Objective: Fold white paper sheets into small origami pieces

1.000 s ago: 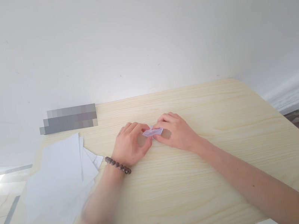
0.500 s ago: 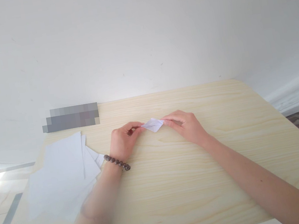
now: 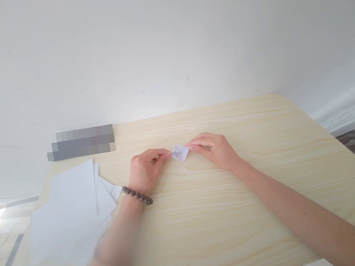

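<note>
- the small folded white paper [image 3: 180,152] lies at the centre of the work, above the far half of the table [image 3: 218,221]; whether its underside touches the wood, i cannot tell.
- it should handle as very light and thin: soft across its flat faces, a little stiffer along the creases, dry rather than slippery, and easy to crumple or tear if tugged.
- the side corners, at nine and three o'clock, look like the best places to take hold, since a light pinch there spares the middle faces.
- the left hand [image 3: 149,169] pinches the nine o'clock corner between thumb and fingers.
- the right hand [image 3: 216,151] pinches the three o'clock corner likewise; the fingertips of both hands hide the ends of the folds.
- at about eight o'clock from the paper, a dark bead bracelet [image 3: 137,195] circles the left wrist, close to a corner of the loose sheets.
- farther out that way, the loose white sheets [image 3: 70,204] overlap in a fanned pile, and the left forearm [image 3: 115,250] covers part of their edge.
- at ten o'clock sits a grey pixelated object [image 3: 81,143], too obscured to identify.
- at twelve, a pale wall [image 3: 163,41] rises behind the table.
</note>
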### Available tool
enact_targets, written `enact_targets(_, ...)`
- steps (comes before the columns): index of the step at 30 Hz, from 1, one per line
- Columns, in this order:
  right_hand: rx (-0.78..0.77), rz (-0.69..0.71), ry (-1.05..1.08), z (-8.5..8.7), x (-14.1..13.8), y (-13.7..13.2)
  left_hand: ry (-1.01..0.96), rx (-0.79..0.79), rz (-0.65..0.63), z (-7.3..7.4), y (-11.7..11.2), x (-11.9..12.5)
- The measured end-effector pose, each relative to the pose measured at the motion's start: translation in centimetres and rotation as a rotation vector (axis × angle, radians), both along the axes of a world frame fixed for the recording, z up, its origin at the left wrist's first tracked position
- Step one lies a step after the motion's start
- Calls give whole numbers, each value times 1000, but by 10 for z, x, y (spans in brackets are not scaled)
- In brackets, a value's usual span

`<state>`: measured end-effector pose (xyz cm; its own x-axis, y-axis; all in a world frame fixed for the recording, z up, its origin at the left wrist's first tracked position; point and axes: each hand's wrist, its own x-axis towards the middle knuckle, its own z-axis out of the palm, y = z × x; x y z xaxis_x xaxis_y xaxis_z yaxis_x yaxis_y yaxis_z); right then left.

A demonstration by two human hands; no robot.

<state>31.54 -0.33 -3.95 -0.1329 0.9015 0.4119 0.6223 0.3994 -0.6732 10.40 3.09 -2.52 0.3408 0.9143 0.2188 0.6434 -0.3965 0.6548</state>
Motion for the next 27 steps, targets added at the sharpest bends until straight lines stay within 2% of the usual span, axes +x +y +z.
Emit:
enact_targets(9,65,-43,-77,0,-7,1,21,28,50,2,-1,2)
enact_targets(14,30,-54,19,0,-6,2,-16,4,88,1,-1,1)
enact_targets(20,-58,-211,165,-2,-5,4,-26,-6,108,0,1,0)
enact_targets(27,-75,-243,163,-2,-5,3,-16,10,80,-4,3,-1)
